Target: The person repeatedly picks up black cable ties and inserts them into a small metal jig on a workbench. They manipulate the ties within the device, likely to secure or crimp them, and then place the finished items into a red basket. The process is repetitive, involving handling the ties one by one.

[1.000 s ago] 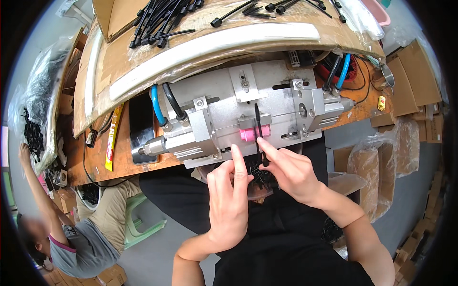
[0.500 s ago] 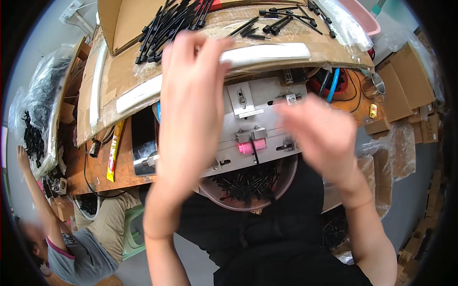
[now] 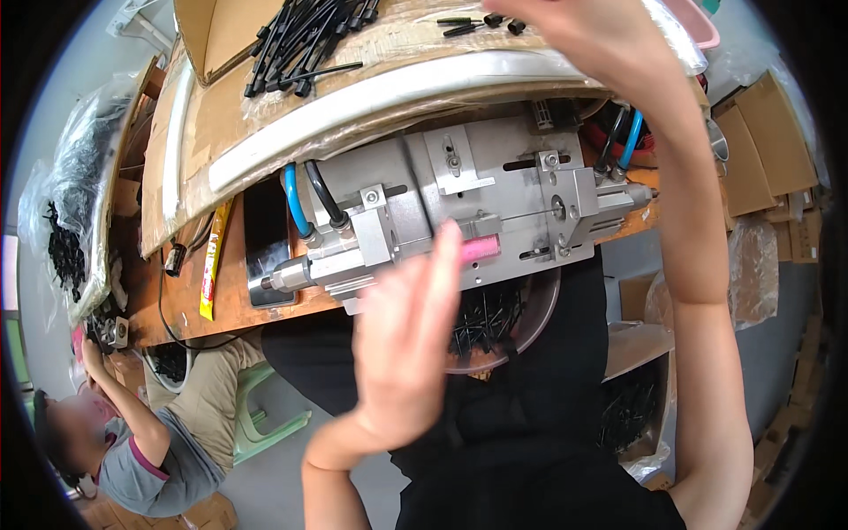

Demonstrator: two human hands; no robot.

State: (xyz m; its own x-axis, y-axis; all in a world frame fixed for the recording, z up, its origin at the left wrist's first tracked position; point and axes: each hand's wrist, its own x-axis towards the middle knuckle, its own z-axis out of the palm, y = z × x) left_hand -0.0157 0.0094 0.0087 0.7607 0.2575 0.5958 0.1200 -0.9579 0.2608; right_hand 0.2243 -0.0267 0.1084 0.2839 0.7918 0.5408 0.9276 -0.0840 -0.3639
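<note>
My left hand [image 3: 406, 344] is blurred over the front of a metal clamping fixture [image 3: 508, 194], its fingertips beside a pink block [image 3: 481, 248]. A thin, blurred black rod [image 3: 415, 181] rises from those fingertips across the metal plate and seems pinched in them. My right hand [image 3: 587, 31] reaches over the far cardboard, beside a few black rods with thick heads [image 3: 459, 26]. Its fingers run to the top edge of the picture, so their grip is hidden. A pile of similar black rods [image 3: 305, 40] lies on the cardboard farther left.
Below the fixture, a round bowl [image 3: 535, 331] holds black rods. White foam [image 3: 371, 93] lines the cardboard edge. Blue hoses [image 3: 296, 199] join the fixture. A phone [image 3: 269, 265] and yellow packet [image 3: 212, 261] lie left. A person [image 3: 159, 459] sits at far left.
My left hand has come down from the rod pile to the fixture, with a black rod at its fingertips. My right hand has moved up to the far cardboard. The rod at the pink block is gone.
</note>
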